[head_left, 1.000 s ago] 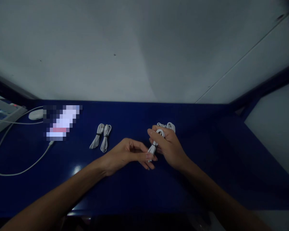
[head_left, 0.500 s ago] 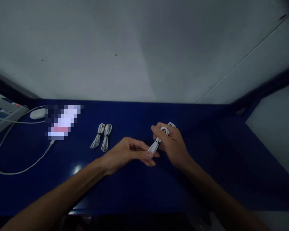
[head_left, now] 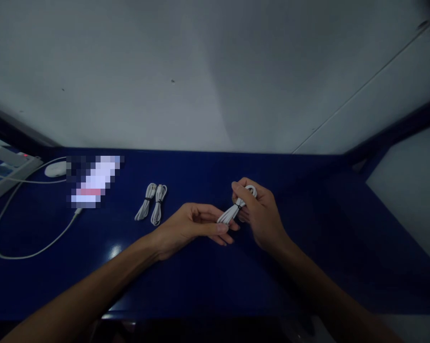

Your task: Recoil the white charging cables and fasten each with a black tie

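Observation:
A white cable (head_left: 230, 213), folded into a bundle with a dark tie round its middle, is held above the blue table (head_left: 197, 281). My left hand (head_left: 197, 224) pinches its lower end between thumb and fingers. The looped upper end is gripped by my right hand (head_left: 260, 209), whose thumb lies along the bundle. Part of the cable is hidden behind the right fingers. Left of my hands, two more bundled white cables, one cable (head_left: 145, 202) beside another cable (head_left: 158, 205), lie on the table with dark ties round them.
At the left, a pixelated lit screen (head_left: 97, 181) lies with a white charging cord (head_left: 39, 257) running from it. A white rounded case (head_left: 56, 169) sits beside it. A grey box (head_left: 18, 166) with a red light stands at the left edge. A pale wall (head_left: 165, 109) rises behind.
My right hand has shifted slightly right, and the bundle's upper end has tilted right with it. The white cable loop seen behind my right hand is no longer visible. My left hand has barely moved.

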A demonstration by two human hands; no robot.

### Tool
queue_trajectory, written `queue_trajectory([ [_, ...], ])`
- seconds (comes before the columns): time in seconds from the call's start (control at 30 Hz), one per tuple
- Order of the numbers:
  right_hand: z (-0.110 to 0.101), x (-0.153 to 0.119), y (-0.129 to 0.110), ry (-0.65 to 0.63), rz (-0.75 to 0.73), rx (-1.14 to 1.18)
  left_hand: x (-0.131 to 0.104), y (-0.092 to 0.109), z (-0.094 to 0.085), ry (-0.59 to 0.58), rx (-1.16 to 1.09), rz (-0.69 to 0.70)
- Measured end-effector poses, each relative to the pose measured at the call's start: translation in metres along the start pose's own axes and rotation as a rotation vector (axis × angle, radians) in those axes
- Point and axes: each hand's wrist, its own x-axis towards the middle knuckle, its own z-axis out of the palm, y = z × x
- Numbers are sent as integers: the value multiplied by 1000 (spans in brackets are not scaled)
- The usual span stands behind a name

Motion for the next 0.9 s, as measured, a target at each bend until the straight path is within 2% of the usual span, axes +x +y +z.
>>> queue_trajectory([
  [0.33,1,0,-1,-19,-21,28,1,-6,-3,87,-5,22],
  [0.5,3,0,-4,-23,-16,32,2,-8,-4,90,-3,47],
  [0.9,-2,1,0,-95,53,156,3,-7,0,184,24,100],
])
